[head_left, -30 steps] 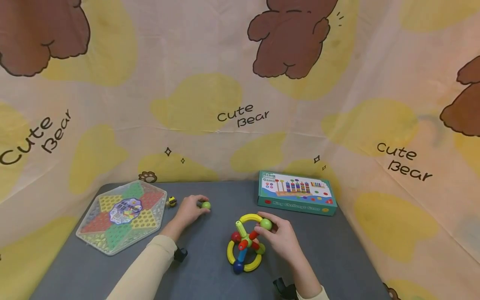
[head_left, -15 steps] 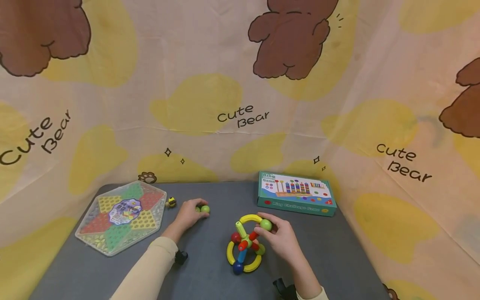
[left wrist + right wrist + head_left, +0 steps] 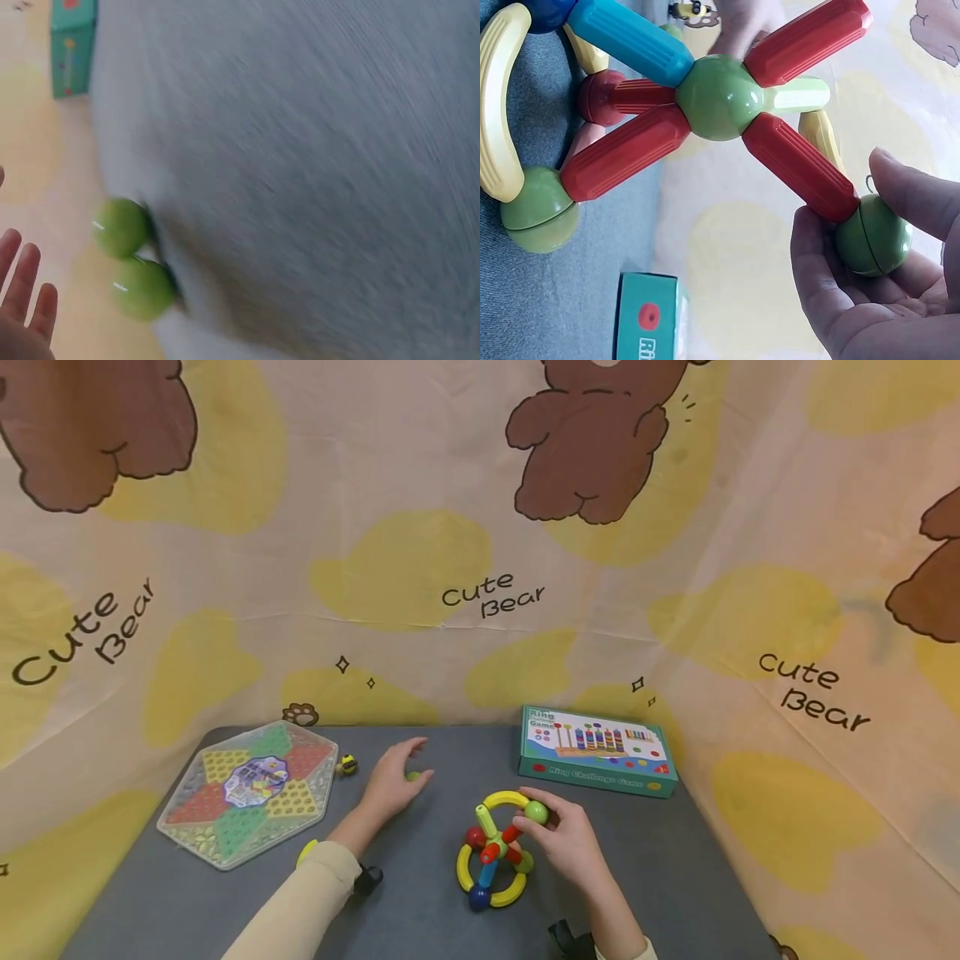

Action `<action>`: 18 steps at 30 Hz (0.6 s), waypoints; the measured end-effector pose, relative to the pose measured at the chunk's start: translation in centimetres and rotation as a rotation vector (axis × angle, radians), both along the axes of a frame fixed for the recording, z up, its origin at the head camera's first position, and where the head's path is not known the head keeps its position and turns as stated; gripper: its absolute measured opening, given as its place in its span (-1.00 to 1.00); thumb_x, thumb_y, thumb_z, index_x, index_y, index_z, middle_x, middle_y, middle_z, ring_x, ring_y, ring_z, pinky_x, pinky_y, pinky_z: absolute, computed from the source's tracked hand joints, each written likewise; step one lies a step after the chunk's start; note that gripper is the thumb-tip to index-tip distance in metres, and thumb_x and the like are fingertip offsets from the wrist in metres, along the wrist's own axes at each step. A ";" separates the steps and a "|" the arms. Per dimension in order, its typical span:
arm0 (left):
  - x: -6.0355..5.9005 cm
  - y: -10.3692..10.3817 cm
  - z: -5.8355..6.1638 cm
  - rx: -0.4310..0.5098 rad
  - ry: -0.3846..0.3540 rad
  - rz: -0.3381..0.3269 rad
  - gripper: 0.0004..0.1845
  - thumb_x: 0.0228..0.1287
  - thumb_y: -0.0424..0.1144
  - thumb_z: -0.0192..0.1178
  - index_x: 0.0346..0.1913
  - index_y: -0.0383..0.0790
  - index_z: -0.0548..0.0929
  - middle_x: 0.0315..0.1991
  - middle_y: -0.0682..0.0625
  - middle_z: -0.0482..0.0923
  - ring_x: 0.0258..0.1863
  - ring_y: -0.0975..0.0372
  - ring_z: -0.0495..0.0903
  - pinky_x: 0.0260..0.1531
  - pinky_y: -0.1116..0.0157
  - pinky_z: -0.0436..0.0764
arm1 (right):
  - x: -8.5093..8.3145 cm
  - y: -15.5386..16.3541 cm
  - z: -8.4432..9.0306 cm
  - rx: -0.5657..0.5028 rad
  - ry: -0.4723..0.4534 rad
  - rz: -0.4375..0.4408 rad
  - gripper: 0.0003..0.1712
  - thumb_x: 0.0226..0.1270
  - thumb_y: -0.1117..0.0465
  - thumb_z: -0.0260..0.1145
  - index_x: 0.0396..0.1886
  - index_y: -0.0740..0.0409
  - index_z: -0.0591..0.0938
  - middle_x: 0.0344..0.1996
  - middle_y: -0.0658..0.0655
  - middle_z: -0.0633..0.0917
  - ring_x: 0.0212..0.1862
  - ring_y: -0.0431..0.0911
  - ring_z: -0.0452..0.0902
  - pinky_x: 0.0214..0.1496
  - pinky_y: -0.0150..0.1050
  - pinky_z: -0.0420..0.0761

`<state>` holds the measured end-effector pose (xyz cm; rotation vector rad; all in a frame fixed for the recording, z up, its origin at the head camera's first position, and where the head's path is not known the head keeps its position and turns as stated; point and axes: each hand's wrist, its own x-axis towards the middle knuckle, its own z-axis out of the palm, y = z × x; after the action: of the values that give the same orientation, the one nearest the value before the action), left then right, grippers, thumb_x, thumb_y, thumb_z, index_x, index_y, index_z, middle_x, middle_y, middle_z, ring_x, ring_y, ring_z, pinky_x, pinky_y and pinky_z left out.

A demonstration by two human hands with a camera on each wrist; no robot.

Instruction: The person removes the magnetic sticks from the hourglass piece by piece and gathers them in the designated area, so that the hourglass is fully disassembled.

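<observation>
Two green balls (image 3: 122, 228) lie side by side on the grey table in the left wrist view. My left hand (image 3: 393, 778) is over them with fingers and thumb spread, and it hides most of them in the head view. My right hand (image 3: 562, 835) holds a green ball (image 3: 536, 812) between thumb and fingers. This ball is an outer joint of a toy built from rods and balls (image 3: 489, 850). In the right wrist view red rods (image 3: 799, 166), a blue rod (image 3: 634, 41) and a pale green rod meet at a central green ball (image 3: 720, 97). Curved yellow pieces (image 3: 510, 891) join other balls.
A hexagonal game board (image 3: 303, 799) lies on the left, with a small yellow-and-black bee-like toy (image 3: 347, 765) beside it. A green Ring Challenge Game box (image 3: 596, 777) lies at the back right. A yellow piece (image 3: 306, 852) shows beside the left sleeve. A bear-print cloth (image 3: 480, 677) hangs behind.
The left hand, earlier curled at the green balls, has spread its fingers and moved slightly right and forward. A yellow piece has come into sight by the left sleeve. The right hand keeps its hold.
</observation>
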<state>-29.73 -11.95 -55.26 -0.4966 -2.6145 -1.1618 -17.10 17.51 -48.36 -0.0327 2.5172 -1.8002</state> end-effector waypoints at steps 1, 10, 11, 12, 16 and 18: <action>0.3 0.3 0.3 0.025 0.012 -0.009 -0.41 0.22 -0.26 0.44 0.31 -0.17 0.53 0.07 -0.14 0.66 0.05 -0.01 0.61 0.07 -0.09 0.56 | 0.0 0.0 0.0 0.003 0.000 0.000 -0.50 0.28 0.12 0.48 0.22 0.05 0.66 -0.04 0.15 0.76 -0.08 -0.08 0.73 -0.02 -0.30 0.70; 4.8 3.8 3.7 0.297 -0.250 -0.251 -0.58 0.44 -0.20 0.24 0.31 -0.13 0.52 -0.03 -0.09 0.74 -0.10 0.14 0.71 -0.01 0.15 0.67 | -0.1 -0.1 0.0 0.010 -0.004 -0.001 -0.49 0.29 0.15 0.47 0.24 0.10 0.65 -0.01 0.21 0.75 -0.07 -0.09 0.73 -0.01 -0.31 0.70; 5.3 4.2 4.1 0.310 -0.286 -0.289 -0.56 0.48 -0.18 0.20 0.34 -0.14 0.48 -0.01 -0.12 0.74 -0.07 0.12 0.71 0.03 0.13 0.66 | -0.1 -0.1 0.0 0.007 -0.003 -0.001 -0.49 0.29 0.16 0.47 0.24 0.11 0.65 -0.01 0.20 0.75 -0.07 -0.08 0.73 -0.01 -0.31 0.70; 5.7 4.5 4.3 0.319 -0.312 -0.323 -0.54 0.51 -0.17 0.16 0.38 -0.16 0.44 0.01 -0.14 0.73 -0.05 0.09 0.71 0.06 0.10 0.65 | -0.2 -0.1 0.0 0.004 -0.001 -0.001 -0.49 0.29 0.16 0.46 0.24 0.11 0.65 -0.02 0.18 0.75 -0.07 -0.08 0.74 -0.01 -0.31 0.70; 7.0 5.3 4.7 0.320 -0.381 -0.395 -0.51 0.57 -0.10 0.06 0.44 -0.18 0.38 0.09 -0.14 0.70 0.03 0.06 0.70 0.15 0.02 0.60 | -0.3 -0.1 -0.1 -0.010 0.002 0.004 -0.50 0.29 0.16 0.47 0.23 0.10 0.65 -0.01 0.16 0.75 -0.07 -0.07 0.74 -0.01 -0.31 0.70; 7.4 5.6 4.5 0.319 -0.391 -0.388 -0.53 0.57 -0.09 0.06 0.41 -0.18 0.43 0.10 -0.11 0.69 0.05 0.07 0.70 0.15 0.04 0.61 | -0.4 0.0 -0.2 -0.015 0.001 0.009 -0.51 0.29 0.17 0.47 0.22 0.08 0.66 0.00 0.20 0.74 -0.07 -0.07 0.74 -0.02 -0.32 0.70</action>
<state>-22.35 -6.34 -50.73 -0.7998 -2.6257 -1.9354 -17.46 17.52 -48.51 -0.0463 2.5000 -1.8167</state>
